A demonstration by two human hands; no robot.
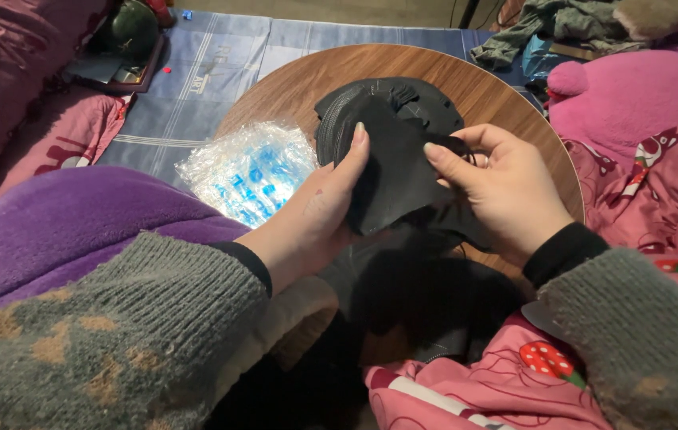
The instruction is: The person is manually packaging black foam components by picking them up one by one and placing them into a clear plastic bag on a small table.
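My left hand (315, 211) and my right hand (502, 191) both hold a black face mask (395, 171) above a round wooden table (299, 84). The left thumb presses on the mask's front; the right fingers pinch its right edge by the ear loop. Just behind it a stack of black masks (403, 99) lies on the table. More black masks (426, 306) lie below my hands at the table's near edge.
A crinkled clear plastic bag with blue print (247, 171) lies on the table's left side. A purple blanket (76, 215) covers my lap at left. Pink strawberry-print bedding (657, 183) and a pink plush (633, 87) are at right. A blue striped mat (212, 72) lies beyond.
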